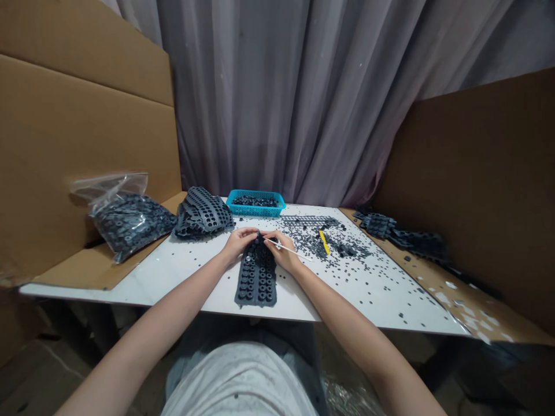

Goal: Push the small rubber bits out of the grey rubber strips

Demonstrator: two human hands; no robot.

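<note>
A dark rubber sheet point(256, 283) with rows of round, ring-like parts lies on the table in front of me, its far end raised between my hands. My left hand point(240, 241) is closed, fingertips pinching the sheet's far left edge. From the other side, my right hand point(282, 251) is closed at the same end, with a thin white stick point(297, 252) held among its fingers and pointing out to the right. The fingertips of both hands nearly meet. Whatever small part may sit between them is hidden.
A blue basket point(255, 211) of small black parts stands behind my hands. Left are a folded perforated sheet point(203, 211) and a clear bag point(130, 222) of black rings. Black scraps and a yellow-handled tool point(324, 242) lie right. Cardboard walls point(485, 190) flank the white table point(182, 277).
</note>
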